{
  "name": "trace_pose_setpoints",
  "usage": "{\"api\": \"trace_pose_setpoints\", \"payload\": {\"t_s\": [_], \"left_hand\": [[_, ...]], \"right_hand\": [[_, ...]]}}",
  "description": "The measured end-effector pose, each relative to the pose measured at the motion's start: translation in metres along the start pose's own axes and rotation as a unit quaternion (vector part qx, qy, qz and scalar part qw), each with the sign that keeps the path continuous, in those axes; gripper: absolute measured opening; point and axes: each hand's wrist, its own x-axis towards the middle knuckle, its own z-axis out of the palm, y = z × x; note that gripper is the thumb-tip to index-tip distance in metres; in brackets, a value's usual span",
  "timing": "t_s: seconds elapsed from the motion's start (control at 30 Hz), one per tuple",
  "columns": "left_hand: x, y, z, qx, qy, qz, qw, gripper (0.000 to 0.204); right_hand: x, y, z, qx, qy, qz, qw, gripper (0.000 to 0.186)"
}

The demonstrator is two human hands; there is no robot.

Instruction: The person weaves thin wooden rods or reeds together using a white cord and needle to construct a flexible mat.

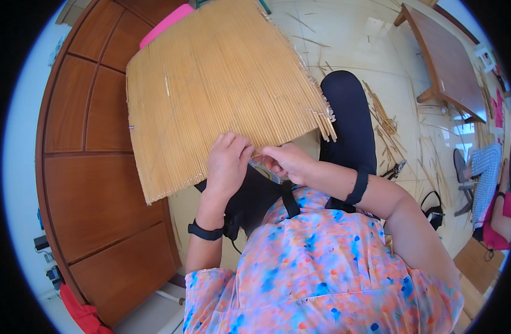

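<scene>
A large mat of thin straw-coloured reeds (216, 72) lies tilted across my lap, its stalks side by side and bound along the edges. At its near edge, my left hand (229, 161) is closed, fingertips curled over the last stalks. My right hand (287, 160) meets it there, thumb and forefinger pinched together against the same edge. Whatever lies between the right fingertips is too small to make out. Several stalk ends (325, 123) stick out unevenly at the mat's right corner, beside my black-clad knee (349, 117).
A brown panelled wooden door (108, 203) stands close on the left. Behind the mat shows a pink edge (165, 25). Loose stalks (384, 122) and pliers (397, 168) lie on the tiled floor at right. Beyond are a low wooden table (445, 61) and another person's checked trouser leg (485, 172).
</scene>
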Motion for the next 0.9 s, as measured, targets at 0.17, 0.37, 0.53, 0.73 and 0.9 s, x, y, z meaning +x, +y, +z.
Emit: {"api": "trace_pose_setpoints", "payload": {"t_s": [0.17, 0.37, 0.53, 0.73, 0.9], "left_hand": [[0.001, 0.003, -0.002, -0.01, -0.022, -0.005, 1.0, 0.008], [-0.002, 0.006, -0.005, -0.139, 0.049, -0.051, 0.988, 0.005], [-0.002, 0.006, -0.005, -0.156, 0.054, -0.05, 0.985, 0.004], [-0.001, 0.006, -0.001, -0.005, 0.008, 0.01, 1.0, 0.002], [0.011, 0.007, -0.006, -0.363, 0.048, -0.163, 0.916, 0.009]], "right_hand": [[-0.003, 0.004, 0.005, -0.04, 0.019, -0.051, 0.998, 0.024], [0.006, 0.018, 0.011, -0.053, 0.048, -0.176, 0.982, 0.021], [0.003, 0.013, 0.013, -0.046, 0.065, -0.181, 0.98, 0.021], [0.008, 0.017, 0.006, -0.023, 0.043, -0.13, 0.99, 0.018], [-0.008, 0.004, 0.015, -0.033, 0.052, -0.121, 0.991, 0.016]]}}
